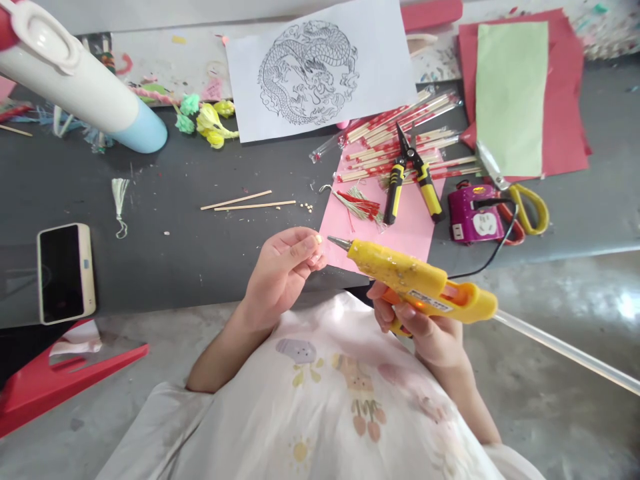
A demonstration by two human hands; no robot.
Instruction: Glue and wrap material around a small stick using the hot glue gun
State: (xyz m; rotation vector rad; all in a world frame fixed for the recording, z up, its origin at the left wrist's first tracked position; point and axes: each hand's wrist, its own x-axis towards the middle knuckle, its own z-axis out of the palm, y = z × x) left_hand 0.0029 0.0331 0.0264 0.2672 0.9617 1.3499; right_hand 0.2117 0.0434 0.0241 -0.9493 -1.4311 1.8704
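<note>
Dark grey bench [190, 253] runs across the view, above a pale concrete floor. Nearest, the right hand [425, 330] has its grip closed around the handle of a yellow glue gun [420, 283], with a clear glue stick [565, 350] coming out at its back. The metal nozzle points left, close to the left hand [285, 270] but not touching it. The left grip is pressed together, thumb and fingers pinching a very small pale piece that is too small to tell. Just behind the nozzle lies a pink paper sheet [407, 230] with a red and green tassel [360, 203] and yellow-handled pliers [413, 177] on it. A phone [65, 272] lies well to the left. Farther back a dragon drawing [317, 70] lies flat, and red paper [567, 93] carries a green sheet [510, 93].
</note>
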